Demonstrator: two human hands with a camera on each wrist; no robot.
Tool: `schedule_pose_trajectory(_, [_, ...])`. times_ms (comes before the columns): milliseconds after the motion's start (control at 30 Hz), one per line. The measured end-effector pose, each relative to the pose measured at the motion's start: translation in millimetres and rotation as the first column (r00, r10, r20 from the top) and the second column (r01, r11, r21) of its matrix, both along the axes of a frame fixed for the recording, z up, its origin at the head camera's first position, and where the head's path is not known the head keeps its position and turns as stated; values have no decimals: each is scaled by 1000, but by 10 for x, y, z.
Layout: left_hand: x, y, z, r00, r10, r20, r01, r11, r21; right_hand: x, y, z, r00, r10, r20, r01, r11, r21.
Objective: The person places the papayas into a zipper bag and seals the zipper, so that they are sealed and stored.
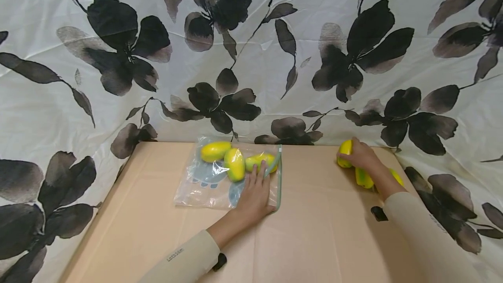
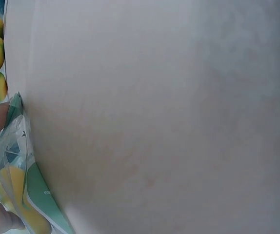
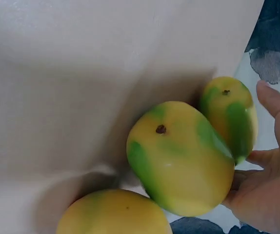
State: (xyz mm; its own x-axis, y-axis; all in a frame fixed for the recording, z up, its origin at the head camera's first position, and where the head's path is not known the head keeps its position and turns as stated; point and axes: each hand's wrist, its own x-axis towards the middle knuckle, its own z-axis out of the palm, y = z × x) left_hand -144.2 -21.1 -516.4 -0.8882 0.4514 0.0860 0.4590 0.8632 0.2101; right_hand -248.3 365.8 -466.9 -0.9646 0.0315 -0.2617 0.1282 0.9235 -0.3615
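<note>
A clear plastic zip bag (image 1: pixel 220 198) with a blue print and a green edge strip lies flat, with three yellow-green mangoes (image 1: pixel 235 164) in it. My left hand (image 1: pixel 253 193) rests on the bag near its right edge, fingers stretched out beside one mango. In the left wrist view the finger and thumb (image 2: pixel 3 222) stand wide apart at the bag's green-edged mouth. My right hand (image 1: pixel 363 158) grips a mango (image 1: pixel 346 153) at the back right. Two other mangoes lie close by, the nearer one (image 3: pixel 181 158) touching the gripped one in the right wrist view.
The light brown board (image 1: pixel 314 230) ends at a back edge against a white cloth (image 1: pixel 275 69) with dark flowers. Cloth also hangs over both sides. Bare board lies between the bag and the right-hand mangoes.
</note>
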Motion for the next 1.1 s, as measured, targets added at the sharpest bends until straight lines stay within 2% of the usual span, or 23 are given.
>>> schedule_pose_trajectory(200, [3,-14,20,1000,1,5,-1,1000,1,5,-109,-10,997,50,-55,-48,998,34])
schedule_pose_trajectory(467, [16,-22,10,1000,-6,-10,6,1000,14,14,-191,-100,990,98,-100,-93,994,58])
schedule_pose_trajectory(667, [30,-28,8,999,-18,-46,18,1000,19,35,-193,-135,972,126,-196,-124,992,22])
schedule_pose_trajectory(900, [23,-25,8,999,-20,-48,21,1000,11,55,-231,-117,965,112,-239,-122,992,-27])
schedule_pose_trajectory(1100, [14,-16,9,999,-22,-37,22,1000,9,142,-284,-57,956,113,-270,-141,986,-86])
